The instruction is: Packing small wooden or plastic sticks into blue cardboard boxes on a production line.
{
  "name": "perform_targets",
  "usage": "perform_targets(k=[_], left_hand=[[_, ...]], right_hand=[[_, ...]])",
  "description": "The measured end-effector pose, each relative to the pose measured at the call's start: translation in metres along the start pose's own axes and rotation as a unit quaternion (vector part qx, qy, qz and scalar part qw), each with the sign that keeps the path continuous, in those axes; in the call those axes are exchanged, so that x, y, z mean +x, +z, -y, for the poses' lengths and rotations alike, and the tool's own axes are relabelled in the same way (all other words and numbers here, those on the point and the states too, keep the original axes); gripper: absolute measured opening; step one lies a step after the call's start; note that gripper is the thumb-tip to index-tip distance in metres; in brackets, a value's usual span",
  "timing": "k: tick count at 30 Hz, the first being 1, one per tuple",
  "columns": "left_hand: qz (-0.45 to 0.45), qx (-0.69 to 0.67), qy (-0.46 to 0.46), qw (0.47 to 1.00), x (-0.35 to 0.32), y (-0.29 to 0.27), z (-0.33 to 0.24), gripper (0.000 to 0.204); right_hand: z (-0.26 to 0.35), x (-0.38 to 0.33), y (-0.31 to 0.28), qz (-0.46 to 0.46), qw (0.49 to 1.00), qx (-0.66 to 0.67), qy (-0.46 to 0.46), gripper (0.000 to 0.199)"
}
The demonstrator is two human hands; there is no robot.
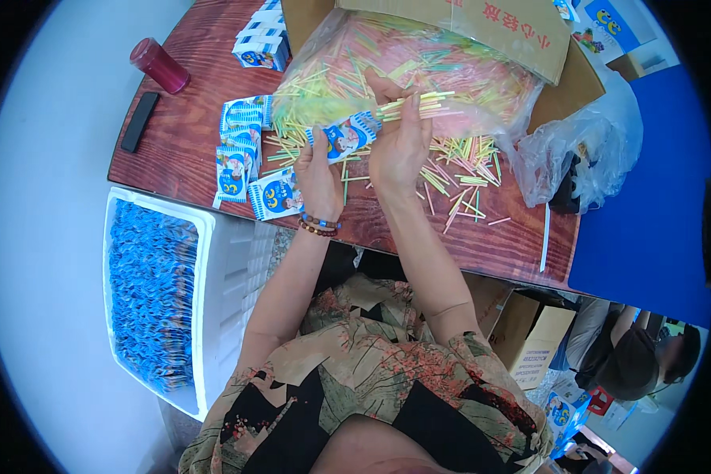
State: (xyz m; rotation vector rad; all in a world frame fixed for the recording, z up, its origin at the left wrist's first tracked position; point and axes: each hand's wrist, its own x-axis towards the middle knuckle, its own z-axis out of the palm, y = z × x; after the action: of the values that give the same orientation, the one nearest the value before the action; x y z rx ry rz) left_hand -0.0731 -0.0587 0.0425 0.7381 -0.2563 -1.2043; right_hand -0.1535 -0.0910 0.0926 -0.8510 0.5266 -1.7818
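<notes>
Left hand (320, 178) fingers pinch a blue snack packet (346, 136); right hand (399, 138) fingers grip a bundle of coloured sticks (419, 103) above the wooden surface (182, 134).

packing wkshop | cardboard boxes (529, 340) | crate of blue sachets (152, 292) | bulk sticks bag (419, 67)

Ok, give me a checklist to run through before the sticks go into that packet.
1. Left hand holds the small blue packet: ok.
2. Right hand grips a bundle of coloured sticks: ok.
3. Stick ends meet the packet mouth: cannot tell.
4. Packet mouth open: cannot tell.
5. Table in front free of loose sticks: not ok, they are scattered.
6. Finished packets lie within left reach: ok.
</notes>
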Motion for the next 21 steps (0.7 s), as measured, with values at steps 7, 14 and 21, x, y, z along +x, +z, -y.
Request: perform_targets(k=[7,14,21], left_hand=[[0.013,-0.029,-0.016,0.999,-0.003,-0.002,-0.001,0.024],[0.033,-0.038,-0.009,0.999,-0.006,-0.002,-0.005,0.026],[0.024,-0.034,-0.030,0.999,-0.008,0.000,-0.008,0.025]], right_hand=[[-0.009,-0.010,0.000,0.041,0.996,-0.065,-0.047,0.037],[-0.008,-0.009,0.001,0.056,0.984,-0.152,-0.070,0.036],[-0.008,-0.007,-0.005,0.053,0.990,-0.124,-0.045,0.038]])
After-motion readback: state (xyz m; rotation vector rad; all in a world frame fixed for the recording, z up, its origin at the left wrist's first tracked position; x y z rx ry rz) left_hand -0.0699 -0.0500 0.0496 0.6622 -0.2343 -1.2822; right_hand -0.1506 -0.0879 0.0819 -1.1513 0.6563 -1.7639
